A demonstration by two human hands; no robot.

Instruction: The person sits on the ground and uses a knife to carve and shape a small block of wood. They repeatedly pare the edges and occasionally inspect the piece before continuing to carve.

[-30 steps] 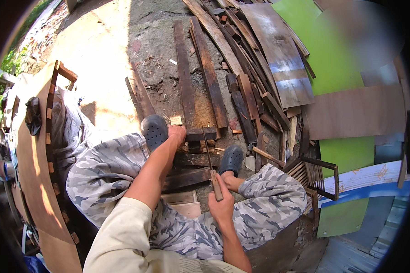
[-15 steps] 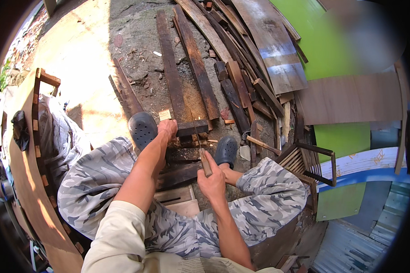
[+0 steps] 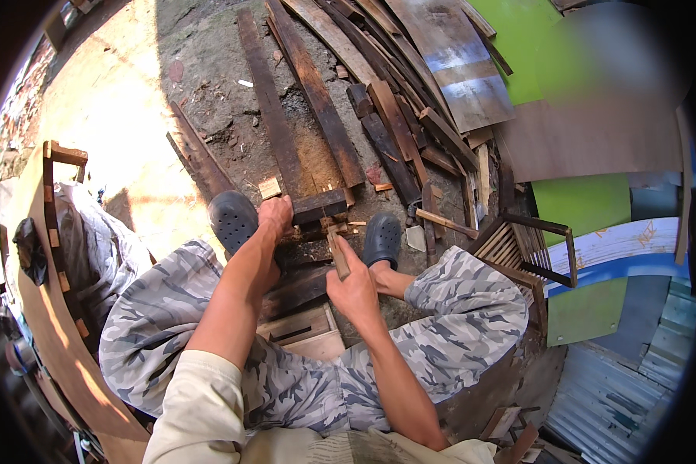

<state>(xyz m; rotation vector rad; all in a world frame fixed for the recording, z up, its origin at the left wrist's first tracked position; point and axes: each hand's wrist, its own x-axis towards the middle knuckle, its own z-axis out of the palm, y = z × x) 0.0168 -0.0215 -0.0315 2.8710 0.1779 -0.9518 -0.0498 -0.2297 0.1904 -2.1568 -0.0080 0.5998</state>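
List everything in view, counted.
Saw: 1, brown-handled, centre
Beam: 1, dark brown, centre
Block: 1, tan, left of beam
Planks: several, brown, ground ahead
Woodpile: 1, brown, upper right
Boards: 2, brownish, upper right
Panels: several, green, right
Rack: 1, brown, right
Sheet: 1, white and blue, right
Metal: count unclear, grey, lower right
Curved board: 1, brown, left
Bundle: 1, black, left
Plastic: count unclear, white, left
Pale wood: count unclear, between legs
Clogs: 2, dark grey, feet
Trousers: 1, camouflage grey, legs
Left hand: 1, at beam
Right hand: 1, on saw

Orange lettering point(image 3: 641, 230) is printed on the white-and-blue sheet point(image 3: 605, 252) at right.
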